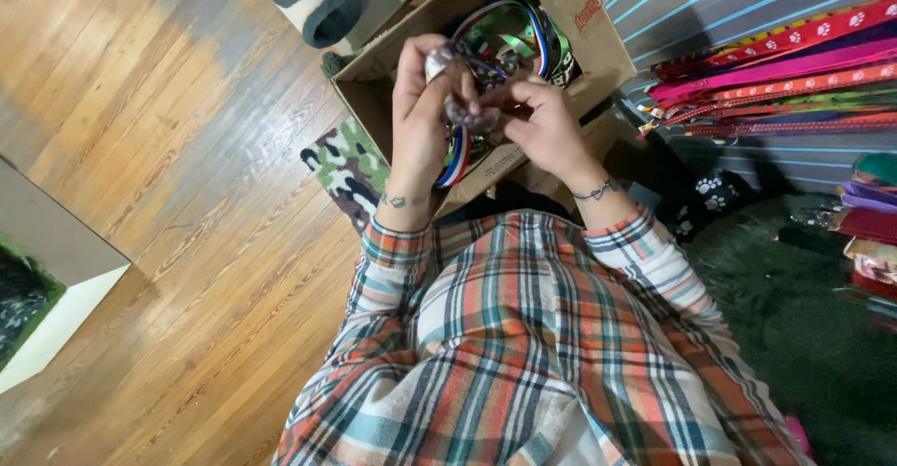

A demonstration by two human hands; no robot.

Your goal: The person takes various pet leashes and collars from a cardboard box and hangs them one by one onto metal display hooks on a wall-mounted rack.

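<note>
both hands, left [419, 111] and right [542, 120], are pinching a small dark collar [470, 111] over a brown box [598, 41] bearing a red label [587, 13].

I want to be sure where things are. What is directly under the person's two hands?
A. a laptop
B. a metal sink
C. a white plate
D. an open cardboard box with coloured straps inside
D: both the left hand and the right hand work above the open cardboard box, which holds coloured straps.

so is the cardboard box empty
No, the cardboard box holds a tangle of coloured straps, just beyond the left hand and right hand.
</note>
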